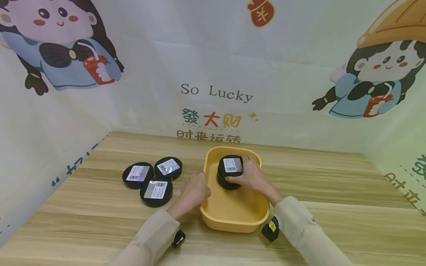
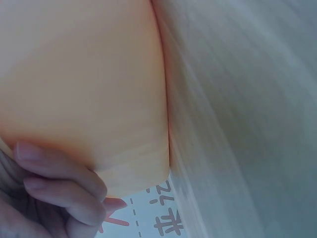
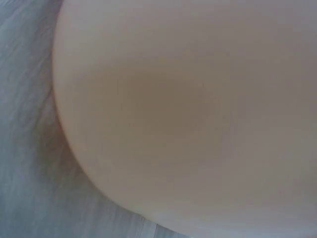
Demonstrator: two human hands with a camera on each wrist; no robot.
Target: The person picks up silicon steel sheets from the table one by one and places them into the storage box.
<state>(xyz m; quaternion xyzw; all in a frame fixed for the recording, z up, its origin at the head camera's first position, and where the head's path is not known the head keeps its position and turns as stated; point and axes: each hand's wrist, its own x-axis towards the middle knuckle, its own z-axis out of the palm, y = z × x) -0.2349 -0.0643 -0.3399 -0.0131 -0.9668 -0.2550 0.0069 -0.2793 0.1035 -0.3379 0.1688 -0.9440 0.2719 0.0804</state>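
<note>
A yellow plastic bin (image 1: 229, 226) stands on the wooden table. Inside it, flat round black containers are stacked, the upper container (image 1: 232, 165) bearing a white barcode label. My right hand (image 1: 253, 176) reaches in from the right and grips the upper container by its right side, thumb toward the front. At the bin's left rim, my left hand (image 1: 194, 189) holds on with curled fingers. The left wrist view shows those fingers (image 2: 69, 198) close against the bin's outer wall (image 2: 89, 89). Only the bin's wall (image 3: 198, 148) and some table show in the right wrist view; the right hand is hidden there.
Left of the bin lie three more labelled black containers: a left one (image 1: 138, 175), a rear one (image 1: 168, 168) and a front one (image 1: 156, 192). A printed cloth (image 1: 213, 66) hangs behind the table and along both sides. Small black devices (image 1: 271, 229) sit under the wrists.
</note>
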